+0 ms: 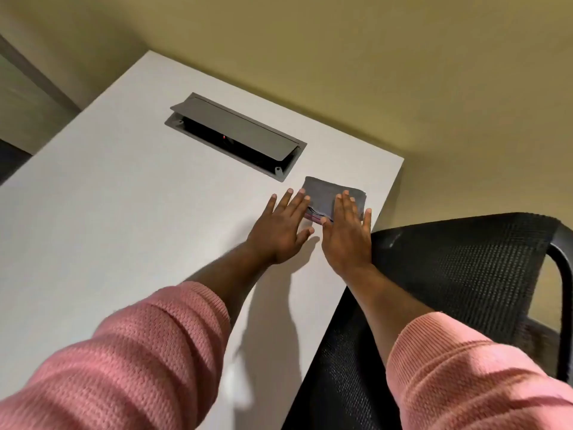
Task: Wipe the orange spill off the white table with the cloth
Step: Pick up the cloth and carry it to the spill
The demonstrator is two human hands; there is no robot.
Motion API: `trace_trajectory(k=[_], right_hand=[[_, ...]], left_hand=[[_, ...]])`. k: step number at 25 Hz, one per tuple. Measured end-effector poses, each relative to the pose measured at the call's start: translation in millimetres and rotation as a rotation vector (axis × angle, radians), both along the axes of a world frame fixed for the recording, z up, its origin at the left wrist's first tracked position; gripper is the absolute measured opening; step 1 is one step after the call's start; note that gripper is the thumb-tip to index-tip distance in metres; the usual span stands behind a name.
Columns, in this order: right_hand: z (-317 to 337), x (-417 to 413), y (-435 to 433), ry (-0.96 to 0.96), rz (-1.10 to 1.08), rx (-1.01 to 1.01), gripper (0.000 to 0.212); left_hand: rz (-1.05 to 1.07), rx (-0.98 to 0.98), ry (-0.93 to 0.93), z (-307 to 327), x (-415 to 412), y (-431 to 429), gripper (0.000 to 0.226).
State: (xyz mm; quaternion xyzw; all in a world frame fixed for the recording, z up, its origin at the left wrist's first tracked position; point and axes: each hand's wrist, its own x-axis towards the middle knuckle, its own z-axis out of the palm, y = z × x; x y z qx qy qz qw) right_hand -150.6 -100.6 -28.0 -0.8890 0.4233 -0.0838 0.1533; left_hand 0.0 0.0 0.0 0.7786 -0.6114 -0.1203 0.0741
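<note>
**Reaching for the folded cloth by the cable box**

Pressing down flat, the right hand (347,234) sits with its fingers spread over the near half of the grey cloth (328,197), palm down, not curled round anything. So the grip is open, just resting on top. The left hand (280,226) is also open and flat, fingertips touching the cloth's left edge, palm on the white worktop (124,212).

That cloth is folded into a small square and lies just right of the cable box (235,136), close to the worktop's right edge. A pinkish strip peeks out along its near side, but I can't tell if that's another layer or a stain.

The cable box lid is tipped up, and inside is mostly dark apart from a tiny red dot. A black mesh chair (465,274) sits right of the cloth, partly cut off by the frame. Pink knitted sleeves (139,352) fill the bottom corners.

No orange spill can be made out on the visible surface.
</note>
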Motion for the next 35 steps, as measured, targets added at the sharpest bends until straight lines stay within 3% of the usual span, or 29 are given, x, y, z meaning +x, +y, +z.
trace_trajectory(k=[7,12,16,20,23,26,30,35], right_hand=[[-16.4,2.6,-34.0,0.0,-0.052,-0.025,0.05],[-8.1,8.5,-66.7,0.087,-0.019,0.008,0.075],[-20.0,5.6,-70.1,0.02,-0.071,-0.074,0.065],[-19.0,4.3,-66.0,-0.129,-0.124,-0.158,0.047],[-8.8,5.2,-62.9,-0.122,-0.103,-0.127,0.035],[-4.6,2.2,-49.7,-0.09,-0.022,-0.081,0.018],[18.6,-0.4,-24.8,-0.069,0.052,0.057,0.022],[69.5,2.9,22.7,-0.157,0.154,0.038,0.026]], left_hand=[[-0.044,0.002,0.014,-20.5,15.1,-69.2,0.059],[-0.068,0.106,-0.017,-19.6,25.0,-104.6,0.059],[-0.042,0.067,-0.047,-27.8,23.4,-108.8,0.064],[-0.067,-0.14,-0.101,-25.8,24.1,-94.9,0.047],[-0.081,-0.231,-0.071,-20.6,25.5,-77.7,0.032],[-0.033,-0.281,-0.03,-13.7,23.0,-55.7,0.032],[0.025,-0.278,0.008,1.6,22.9,-14.2,0.018],[0.213,-0.193,-0.01,52.6,19.2,56.0,0.019]])
